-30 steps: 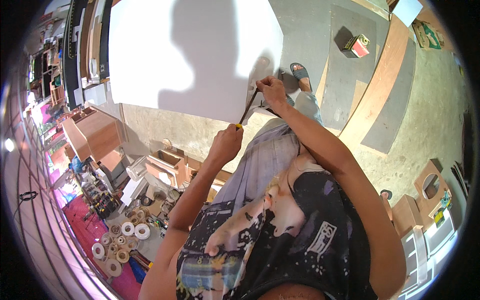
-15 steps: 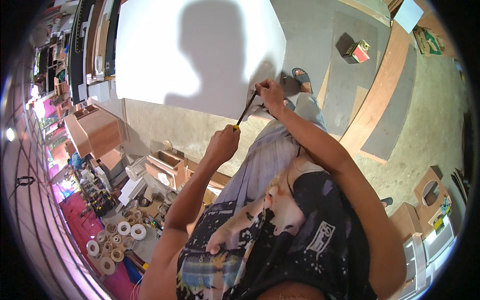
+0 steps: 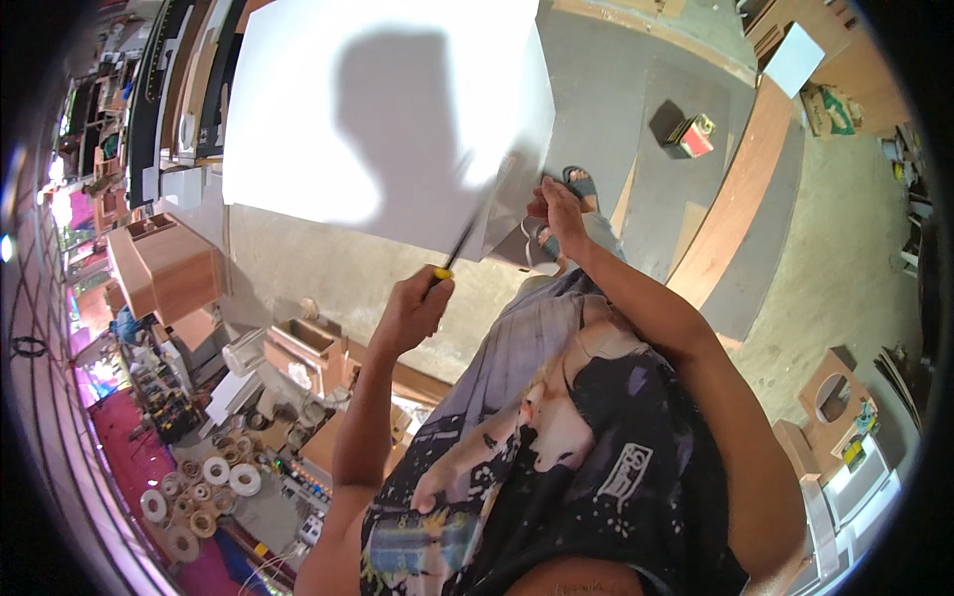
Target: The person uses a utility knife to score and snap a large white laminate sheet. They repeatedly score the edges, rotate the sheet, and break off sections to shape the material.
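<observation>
My left hand (image 3: pixel 412 310) is closed around the handle of a screwdriver (image 3: pixel 460 246). Its yellow collar shows above my thumb, and the long dark shaft slants up and right over the lower edge of a large white panel (image 3: pixel 288 149). My right hand (image 3: pixel 561 214) is beside the panel's lower right corner, apart from the shaft, with its fingers curled in. Whatever may be between those fingers is hidden. The shadow of a head falls across the panel.
Right of the panel, a small red and black box (image 3: pixel 691 137) lies on grey boards (image 3: pixel 636 89), beside a long wooden plank (image 3: pixel 740 189). A wooden cabinet (image 3: pixel 164 268) stands at left. Tape rolls (image 3: pixel 216 471) and tools crowd the lower left.
My right hand has come off the screwdriver's shaft and moved a little right and down. My left hand has moved left and down with the screwdriver. The whole view has shifted slightly.
</observation>
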The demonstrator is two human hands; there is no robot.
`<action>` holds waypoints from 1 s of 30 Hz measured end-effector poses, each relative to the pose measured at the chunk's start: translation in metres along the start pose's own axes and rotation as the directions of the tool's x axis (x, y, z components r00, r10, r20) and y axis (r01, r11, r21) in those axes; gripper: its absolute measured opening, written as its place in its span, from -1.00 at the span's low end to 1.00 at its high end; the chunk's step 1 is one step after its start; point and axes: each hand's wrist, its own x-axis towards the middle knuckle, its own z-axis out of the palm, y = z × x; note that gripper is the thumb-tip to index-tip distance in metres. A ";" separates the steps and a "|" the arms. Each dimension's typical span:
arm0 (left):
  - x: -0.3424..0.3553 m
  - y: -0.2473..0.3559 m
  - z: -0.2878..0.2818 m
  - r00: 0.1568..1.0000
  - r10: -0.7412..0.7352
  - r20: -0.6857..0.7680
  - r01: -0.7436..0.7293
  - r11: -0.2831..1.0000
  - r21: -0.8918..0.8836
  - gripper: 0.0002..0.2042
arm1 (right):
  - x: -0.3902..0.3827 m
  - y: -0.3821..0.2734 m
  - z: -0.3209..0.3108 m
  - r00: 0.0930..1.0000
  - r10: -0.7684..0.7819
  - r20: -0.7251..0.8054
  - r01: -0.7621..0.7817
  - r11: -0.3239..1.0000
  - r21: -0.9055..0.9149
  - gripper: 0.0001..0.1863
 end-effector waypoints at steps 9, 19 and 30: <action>0.055 -0.025 0.007 0.860 0.087 -0.503 -0.324 0.854 -0.406 -0.85 | 0.062 -0.068 -0.023 0.898 -0.355 0.260 0.434 0.617 -0.657 -0.70; 0.200 0.077 0.038 0.664 -0.350 -0.660 -0.429 0.545 -0.720 -0.80 | -0.078 -0.332 0.105 -0.287 -0.162 0.944 -0.206 0.973 0.105 -0.79; 0.289 0.093 0.043 0.330 -0.601 -0.728 -0.326 0.651 -0.685 -0.76 | -0.050 -0.478 0.121 -0.467 -0.511 0.722 -0.277 0.860 0.429 -0.66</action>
